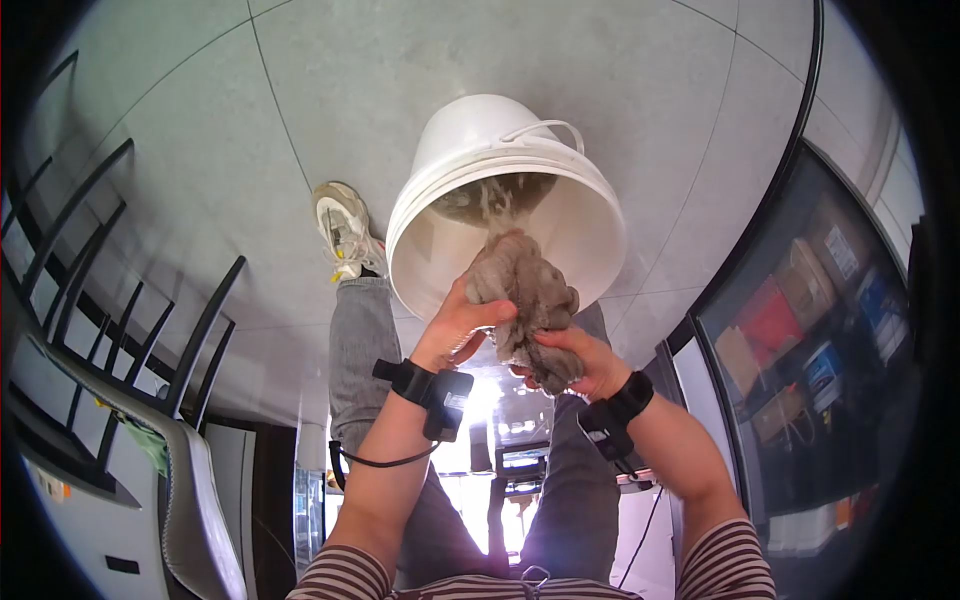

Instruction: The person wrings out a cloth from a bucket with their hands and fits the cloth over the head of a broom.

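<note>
A wet, bunched-up grey-brown cleaning rag (528, 300) is held in front of the mouth of a white bucket (405, 245). My left hand (462, 322) is closed around the rag's left side, thumb lying across it. On the lower right, my right hand (583, 358) grips the same rag, with some of its fingers hidden behind the cloth. Murky water (470, 203) shows inside the bucket, and splashes run from the rag's upper end into it. The bucket's handle (548, 128) rests against its far outer side.
My sneaker (343, 225) stands left of the bucket on the grey tiled floor (330, 80). A chair (195, 490) and black metal legs (205, 330) are at left. At right, a glass-fronted cabinet (800, 340) holds boxes. Black bands sit on both wrists, with a cable at the left one.
</note>
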A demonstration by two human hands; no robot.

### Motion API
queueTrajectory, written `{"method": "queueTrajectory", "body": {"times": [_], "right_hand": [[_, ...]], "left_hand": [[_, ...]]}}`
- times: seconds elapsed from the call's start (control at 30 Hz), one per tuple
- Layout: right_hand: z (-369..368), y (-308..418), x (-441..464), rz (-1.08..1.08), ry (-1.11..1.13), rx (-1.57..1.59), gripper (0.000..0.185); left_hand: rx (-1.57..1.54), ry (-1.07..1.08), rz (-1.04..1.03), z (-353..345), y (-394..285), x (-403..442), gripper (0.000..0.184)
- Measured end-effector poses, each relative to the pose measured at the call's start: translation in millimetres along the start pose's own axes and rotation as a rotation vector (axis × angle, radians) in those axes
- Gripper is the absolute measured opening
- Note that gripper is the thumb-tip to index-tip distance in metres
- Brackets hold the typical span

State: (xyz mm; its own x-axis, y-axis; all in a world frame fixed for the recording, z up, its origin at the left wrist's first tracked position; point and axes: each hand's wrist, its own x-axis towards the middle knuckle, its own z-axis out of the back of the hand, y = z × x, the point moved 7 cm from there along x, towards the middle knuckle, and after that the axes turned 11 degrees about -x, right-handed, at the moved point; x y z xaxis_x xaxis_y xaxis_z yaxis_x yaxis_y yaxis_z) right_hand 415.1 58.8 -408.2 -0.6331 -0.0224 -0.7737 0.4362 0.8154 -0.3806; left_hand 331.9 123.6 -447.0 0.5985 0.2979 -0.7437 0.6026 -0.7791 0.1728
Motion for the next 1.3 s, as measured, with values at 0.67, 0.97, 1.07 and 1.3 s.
{"method": "queueTrajectory", "body": {"times": [0.67, 0.97, 1.07, 1.3], "right_hand": [[15, 57, 54, 0.26, -0.576, -1.7, 0.034], [-8, 60, 50, 0.676, -0.917, -1.818, 0.063], [-17, 60, 45, 0.568, -0.816, -1.865, 0.068], [25, 64, 30, 0.505, -0.24, -0.903, 0.046]], "left_hand": [[0.244, -0.455, -0.422, 30, -9, 9, 0.048], [0.175, -0.636, -0.577, 45, -9, 2, 0.042], [0.278, -0.695, -0.507, 51, -8, -1, 0.04], [0.114, -0.218, -0.238, 18, -5, 10, 0.069]]}}
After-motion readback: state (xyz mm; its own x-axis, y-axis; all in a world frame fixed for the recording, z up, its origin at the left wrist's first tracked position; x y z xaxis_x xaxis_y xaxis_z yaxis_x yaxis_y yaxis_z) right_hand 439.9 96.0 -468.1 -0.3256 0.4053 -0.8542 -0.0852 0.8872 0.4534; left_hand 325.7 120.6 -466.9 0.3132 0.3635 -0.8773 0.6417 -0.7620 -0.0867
